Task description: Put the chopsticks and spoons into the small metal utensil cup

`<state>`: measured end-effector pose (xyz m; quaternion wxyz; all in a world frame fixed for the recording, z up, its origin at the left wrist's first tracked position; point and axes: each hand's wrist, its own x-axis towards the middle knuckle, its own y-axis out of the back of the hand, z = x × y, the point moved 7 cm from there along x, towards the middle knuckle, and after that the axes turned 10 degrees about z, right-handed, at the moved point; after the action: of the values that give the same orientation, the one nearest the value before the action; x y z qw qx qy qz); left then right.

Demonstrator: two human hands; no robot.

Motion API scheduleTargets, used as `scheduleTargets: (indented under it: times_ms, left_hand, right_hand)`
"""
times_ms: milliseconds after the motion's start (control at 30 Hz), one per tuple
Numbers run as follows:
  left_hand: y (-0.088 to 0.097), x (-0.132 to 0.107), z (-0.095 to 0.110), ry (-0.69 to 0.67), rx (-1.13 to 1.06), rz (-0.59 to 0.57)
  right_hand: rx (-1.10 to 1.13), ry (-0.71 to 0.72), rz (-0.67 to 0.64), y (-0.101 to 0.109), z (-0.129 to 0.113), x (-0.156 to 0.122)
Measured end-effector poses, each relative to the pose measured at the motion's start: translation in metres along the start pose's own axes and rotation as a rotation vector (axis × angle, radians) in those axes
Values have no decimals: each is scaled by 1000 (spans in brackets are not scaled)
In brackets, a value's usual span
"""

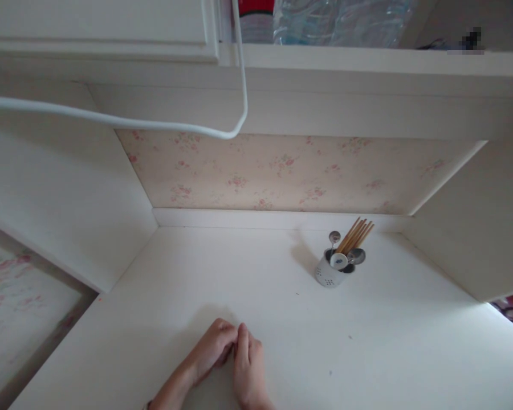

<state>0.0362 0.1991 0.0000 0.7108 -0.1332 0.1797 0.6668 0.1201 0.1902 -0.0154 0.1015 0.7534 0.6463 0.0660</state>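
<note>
My left hand (215, 345) and my right hand (248, 364) meet at the fingertips, low in the view, over the white tabletop (188, 273). Both have their fingers curled in. Whether anything is pinched between them cannot be seen. Farther off to the right stands a white utensil holder (327, 273) with small holes in its side. Several wooden chopsticks (355, 236) lean out of it, along with a small metal spoon (334, 236), a larger metal spoon (357, 256) and a white ceramic spoon (338, 261).
White side panels (68, 188) close in the tabletop left and right, with floral wallpaper (256, 171) behind. Overhead, a white cable (154, 123) hangs in front of the shelf edge (346, 60). Clear plastic packs (342, 23) sit on that shelf.
</note>
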Motion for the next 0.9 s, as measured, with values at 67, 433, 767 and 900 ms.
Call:
scheduleTargets:
  times_ms: [67,433,767,900]
  left_hand:
    - [2,0,-5,9,-12,15]
    - [21,2,-24,32,-127,126]
    - [18,3,-20,-15,-81,93]
    - [15,2,-15,11,-122,16]
  right_hand:
    - [-57,33,-3,-2,-2,0]
    - [-546,121,-138,-16,-20,5]
    - [-564,172,-145,-16,-22,7]
    - [-465,163,-100,-16,-18,9]
